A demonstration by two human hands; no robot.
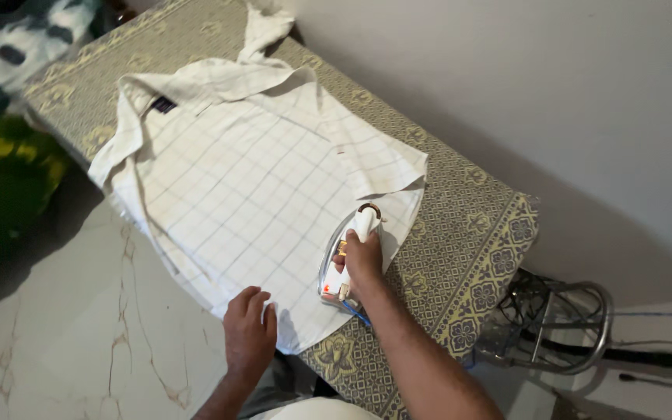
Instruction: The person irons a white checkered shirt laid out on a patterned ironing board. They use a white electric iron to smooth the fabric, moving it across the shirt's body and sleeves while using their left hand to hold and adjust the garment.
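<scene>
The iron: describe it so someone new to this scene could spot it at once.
Find the long patterned table with a white checked shirt spread over it. At the shirt's hem end, the right hand grips the iron. It is the only shiny metal thing there, with a white handle.

Table (476, 257): long, covered with a grey and yellow patterned cloth.
On the table: a white checked shirt (250, 187), spread flat, its edge hanging over.
</scene>
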